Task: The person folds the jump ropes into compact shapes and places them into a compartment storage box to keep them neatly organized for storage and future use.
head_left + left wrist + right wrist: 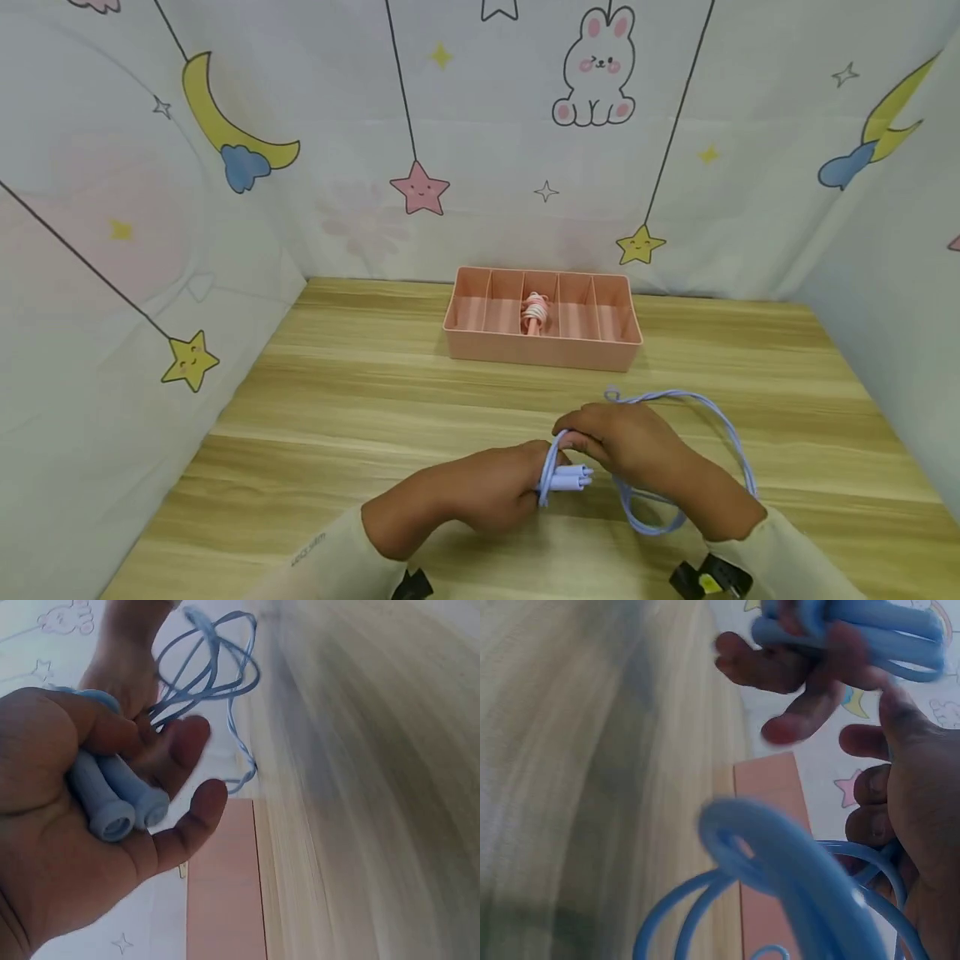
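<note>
A light blue jump rope lies between my hands. My left hand grips its two handles side by side, their ends sticking out past the thumb side. In the left wrist view the hollow handle ends rest against the palm, with some fingers partly extended. A few turns of cord go around the handles. My right hand pinches the cord close to the left hand. The rest of the cord loops loosely around the right wrist and onto the table; the right wrist view shows it large and blurred.
Behind the hands stands a pink box with several compartments. Its middle one holds a wound pink-and-white jump rope. The wood-grain table is bordered by white cloth walls with cartoon prints.
</note>
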`<state>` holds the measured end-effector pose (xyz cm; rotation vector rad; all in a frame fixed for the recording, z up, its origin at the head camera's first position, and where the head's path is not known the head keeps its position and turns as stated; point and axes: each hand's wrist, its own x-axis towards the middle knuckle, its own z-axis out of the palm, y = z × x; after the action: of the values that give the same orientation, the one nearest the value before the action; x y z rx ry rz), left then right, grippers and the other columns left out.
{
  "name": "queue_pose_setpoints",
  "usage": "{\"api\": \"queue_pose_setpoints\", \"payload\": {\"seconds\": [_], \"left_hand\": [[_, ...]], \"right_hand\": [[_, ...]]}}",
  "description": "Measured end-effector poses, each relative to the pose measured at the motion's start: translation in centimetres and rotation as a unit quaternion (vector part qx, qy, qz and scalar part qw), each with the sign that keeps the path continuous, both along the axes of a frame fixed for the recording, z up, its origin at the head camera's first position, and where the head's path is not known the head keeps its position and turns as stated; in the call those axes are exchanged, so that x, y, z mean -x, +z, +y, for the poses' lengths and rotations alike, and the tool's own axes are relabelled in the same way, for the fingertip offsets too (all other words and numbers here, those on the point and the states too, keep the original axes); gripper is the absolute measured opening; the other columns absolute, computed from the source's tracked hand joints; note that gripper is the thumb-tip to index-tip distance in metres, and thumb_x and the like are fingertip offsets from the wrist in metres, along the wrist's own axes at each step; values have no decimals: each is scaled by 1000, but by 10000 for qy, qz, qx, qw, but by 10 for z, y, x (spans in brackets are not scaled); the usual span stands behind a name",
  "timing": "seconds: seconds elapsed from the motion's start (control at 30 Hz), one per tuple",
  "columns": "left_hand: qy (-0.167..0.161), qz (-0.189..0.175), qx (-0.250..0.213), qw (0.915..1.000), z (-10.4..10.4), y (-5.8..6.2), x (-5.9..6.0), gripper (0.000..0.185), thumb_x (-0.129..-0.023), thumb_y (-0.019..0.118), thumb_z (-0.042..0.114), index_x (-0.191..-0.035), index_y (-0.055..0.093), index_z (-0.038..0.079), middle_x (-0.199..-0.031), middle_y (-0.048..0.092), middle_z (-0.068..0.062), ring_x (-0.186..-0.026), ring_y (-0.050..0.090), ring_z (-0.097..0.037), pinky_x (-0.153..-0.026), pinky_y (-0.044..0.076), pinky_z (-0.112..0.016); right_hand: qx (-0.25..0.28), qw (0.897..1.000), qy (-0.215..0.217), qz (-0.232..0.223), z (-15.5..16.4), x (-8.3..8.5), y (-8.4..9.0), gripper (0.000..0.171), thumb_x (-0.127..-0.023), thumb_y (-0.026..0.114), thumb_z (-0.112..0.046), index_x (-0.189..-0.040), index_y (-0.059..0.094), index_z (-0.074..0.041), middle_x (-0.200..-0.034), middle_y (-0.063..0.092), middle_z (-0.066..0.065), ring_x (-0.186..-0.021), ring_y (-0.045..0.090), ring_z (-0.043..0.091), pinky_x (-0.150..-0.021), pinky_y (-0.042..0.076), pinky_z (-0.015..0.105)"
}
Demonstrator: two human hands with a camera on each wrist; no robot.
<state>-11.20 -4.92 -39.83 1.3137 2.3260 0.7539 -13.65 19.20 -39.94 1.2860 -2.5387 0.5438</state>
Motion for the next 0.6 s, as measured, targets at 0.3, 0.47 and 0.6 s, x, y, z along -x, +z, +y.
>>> {"api": "queue_pose_setpoints", "payload": {"seconds": [0.3, 0.47, 0.6], "left_hand": [[1094, -1013, -1237, 9811, -6, -4, 9, 24, -100, 47, -9, -96, 55, 13, -84, 59, 8, -75, 53, -5, -70, 45, -23], [1926, -707, -1022, 9734, 1, -6, 8, 18, -98, 50, -5, -98, 56, 11, -84, 56, 8, -73, 50, -6, -68, 44, -25], [2408, -577, -845, 9652, 7, -9, 8, 14, -99, 54, -2, -97, 56, 12, -81, 57, 6, -72, 51, -9, -67, 45, -27]], "right_hand": [[-404, 9908, -983, -834, -16, -26, -15, 14, -105, 59, -28, -98, 65, -18, -74, 54, -16, -61, 47, 2, -55, 47, 28], [-926, 9897, -935, -557, -26, -47, -15, 26, -100, 65, -19, -121, 63, -3, -81, 63, -7, -64, 58, 10, -56, 50, 32], [-973, 9922, -731, -284, -34, -58, -18, 33, -95, 67, -12, -124, 60, 2, -87, 69, 0, -72, 67, 17, -59, 53, 34]]}}
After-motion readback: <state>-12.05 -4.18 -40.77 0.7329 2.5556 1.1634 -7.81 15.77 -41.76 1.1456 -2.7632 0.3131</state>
